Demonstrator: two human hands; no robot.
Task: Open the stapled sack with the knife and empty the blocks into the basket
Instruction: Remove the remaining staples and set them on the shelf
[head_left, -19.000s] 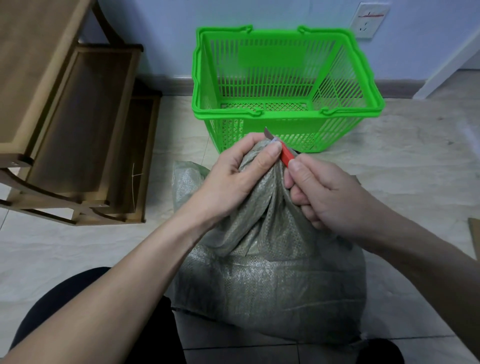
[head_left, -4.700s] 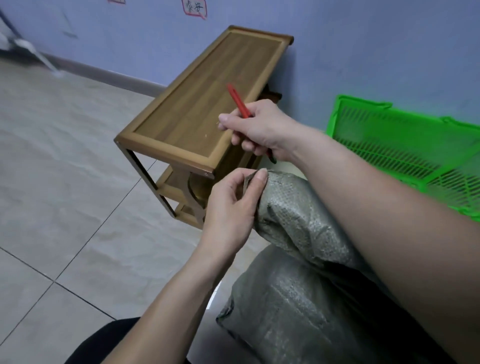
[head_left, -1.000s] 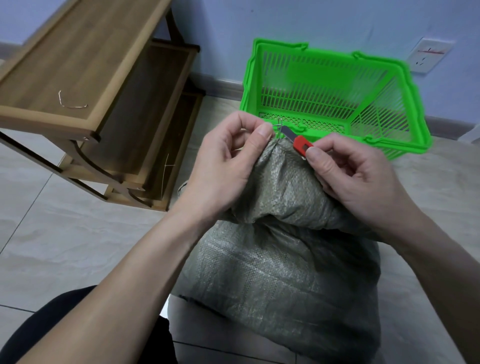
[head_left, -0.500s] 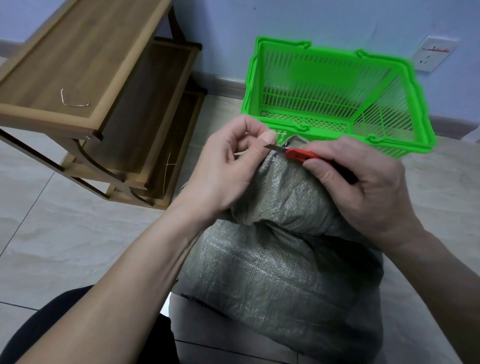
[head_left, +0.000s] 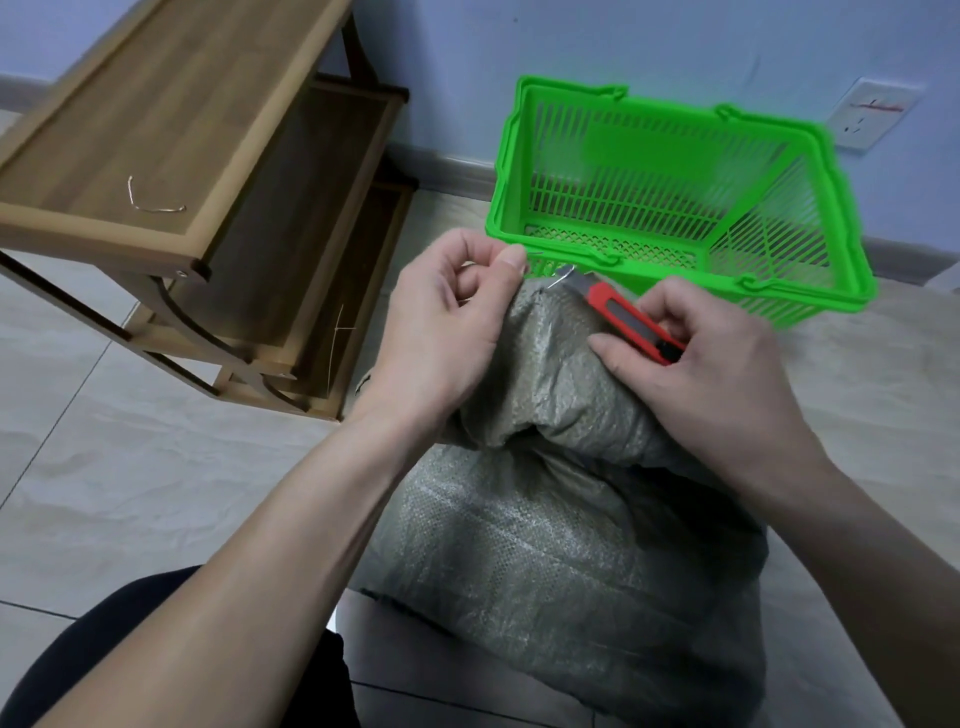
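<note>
A grey-green woven sack (head_left: 561, 525) stands on the tiled floor in front of me, its top folded over. My left hand (head_left: 441, 332) pinches the sack's top edge between thumb and forefinger. My right hand (head_left: 696, 374) grips a red utility knife (head_left: 626, 317), its short blade pointing left at a thin metal staple at the sack's top corner. The green plastic basket (head_left: 810, 291) stands just behind the sack against the wall, with nothing in it. The blocks are hidden inside the sack.
A wooden three-tier shelf (head_left: 171, 171) stands to the left; a bent metal staple (head_left: 150, 200) lies on its top board. A wall socket (head_left: 867, 117) sits behind the basket. My dark-clothed knee (head_left: 93, 654) is at the bottom left.
My right hand turned and drew back, so the knife now lies angled with its red body visible and the blade tip at the staple. My left hand keeps its pinch on the sack's edge.
</note>
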